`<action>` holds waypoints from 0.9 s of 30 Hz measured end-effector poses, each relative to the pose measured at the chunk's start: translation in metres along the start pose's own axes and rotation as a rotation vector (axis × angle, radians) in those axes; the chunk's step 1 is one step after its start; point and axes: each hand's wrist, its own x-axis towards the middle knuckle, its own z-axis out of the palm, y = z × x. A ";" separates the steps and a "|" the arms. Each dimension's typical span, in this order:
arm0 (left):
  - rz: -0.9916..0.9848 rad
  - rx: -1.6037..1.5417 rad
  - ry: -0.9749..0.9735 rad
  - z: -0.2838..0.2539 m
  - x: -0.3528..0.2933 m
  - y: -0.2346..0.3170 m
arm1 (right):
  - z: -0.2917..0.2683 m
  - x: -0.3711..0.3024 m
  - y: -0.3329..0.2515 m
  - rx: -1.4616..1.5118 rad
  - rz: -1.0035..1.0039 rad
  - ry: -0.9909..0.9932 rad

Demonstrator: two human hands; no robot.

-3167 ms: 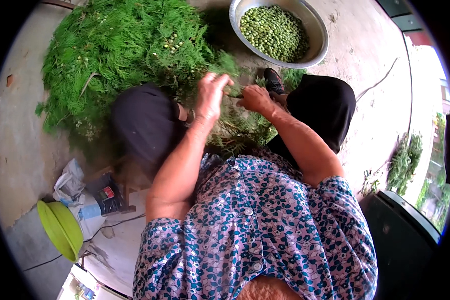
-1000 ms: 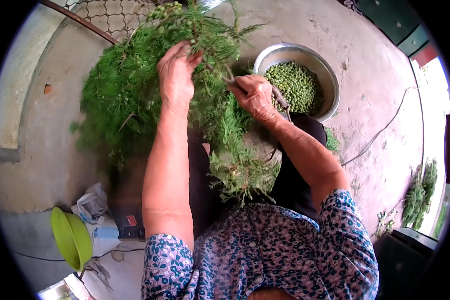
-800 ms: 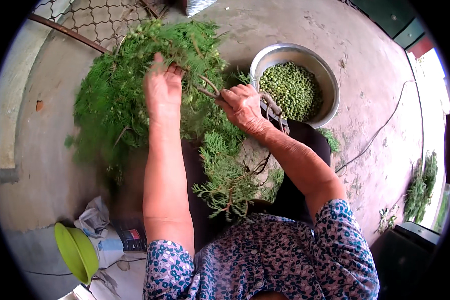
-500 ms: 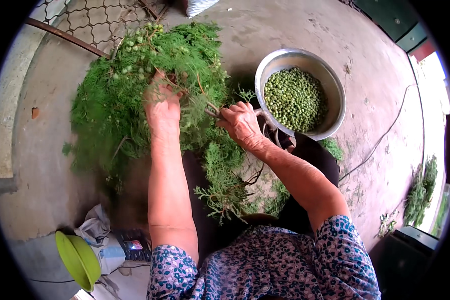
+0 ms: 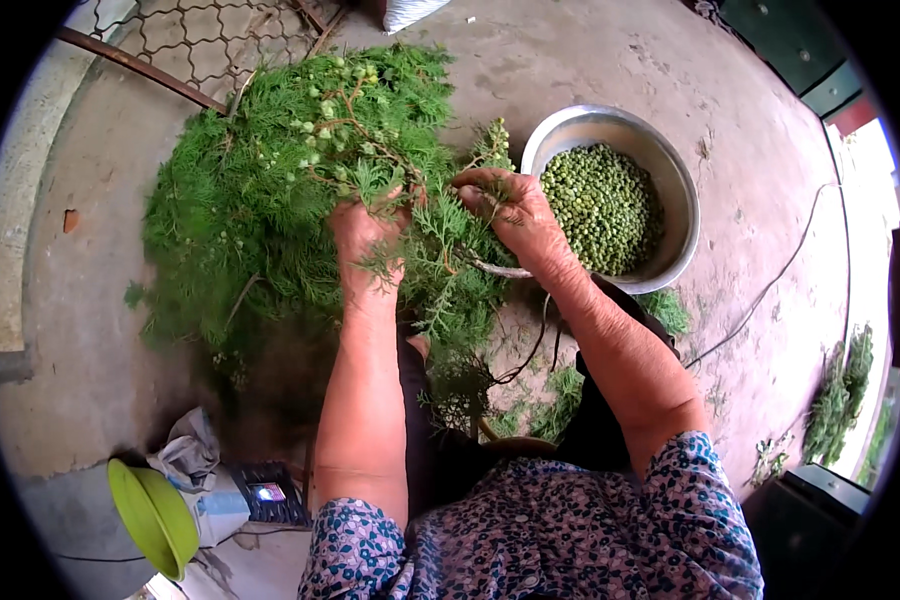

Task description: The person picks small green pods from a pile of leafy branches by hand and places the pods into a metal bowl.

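A leafy conifer branch [image 5: 440,240] with small green cones [image 5: 335,110] lies across a large pile of feathery green cuttings [image 5: 220,200]. My left hand [image 5: 368,240] is closed round the branch, with leaves partly covering its fingers. Just to the right, my right hand [image 5: 518,215] has its fingers pinched on a sprig; the fingertips are partly hidden by leaves. A bare woody stem [image 5: 500,270] passes below that hand. Beside it stands a metal basin [image 5: 682,190] holding many picked green cones [image 5: 600,205].
A lime-green plastic basin [image 5: 155,520] is tilted at the lower left, beside a grey bag [image 5: 187,455]. Wire mesh with a rusty bar [image 5: 140,68] lies at the far left. A thin cable [image 5: 770,285] runs over the concrete at right, near more cuttings [image 5: 840,395].
My left hand has moved right and nearer with the branch. My right hand has left the thick stem end and shifted up and right to a sprig by the basin.
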 end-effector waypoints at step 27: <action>0.214 0.104 -0.091 0.059 -0.027 -0.005 | -0.010 0.011 -0.038 0.294 -0.039 0.063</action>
